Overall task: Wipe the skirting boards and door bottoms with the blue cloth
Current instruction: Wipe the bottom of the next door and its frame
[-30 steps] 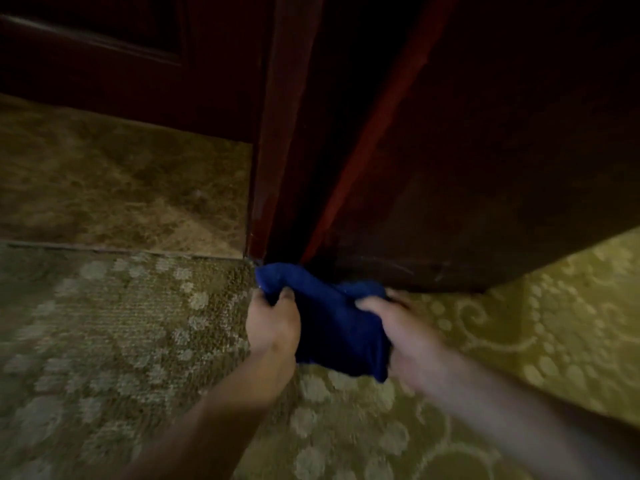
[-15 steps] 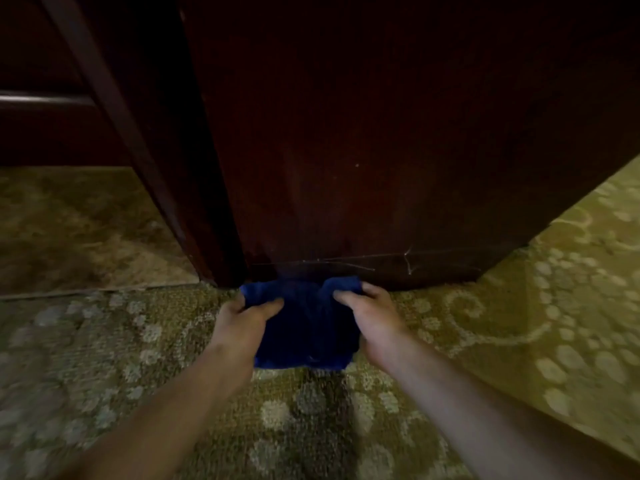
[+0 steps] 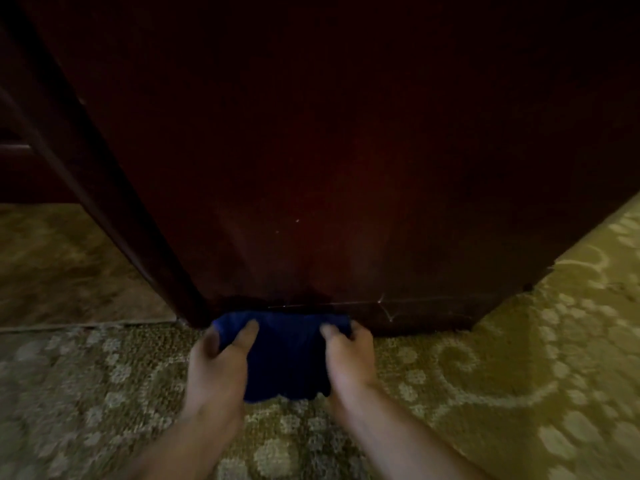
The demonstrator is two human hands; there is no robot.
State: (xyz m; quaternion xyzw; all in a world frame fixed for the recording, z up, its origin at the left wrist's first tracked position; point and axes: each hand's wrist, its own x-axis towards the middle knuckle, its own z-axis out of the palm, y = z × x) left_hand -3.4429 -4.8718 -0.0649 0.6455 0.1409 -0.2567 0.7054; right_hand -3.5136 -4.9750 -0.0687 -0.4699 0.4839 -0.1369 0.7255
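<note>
Both your left hand (image 3: 221,362) and right hand (image 3: 349,355) grip the blue cloth (image 3: 287,355) at the door bottom (image 3: 346,313); next, slide it along.

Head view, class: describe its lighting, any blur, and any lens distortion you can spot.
Head view: dim overall, the dark wooden door nearly black toward the top, with a faint reddish sheen low down; the patterned carpet is the brightest area; soft blur over both hands, left hand and right hand, and the blue cloth; wide-angle lens makes the door edges splay outward.
</note>
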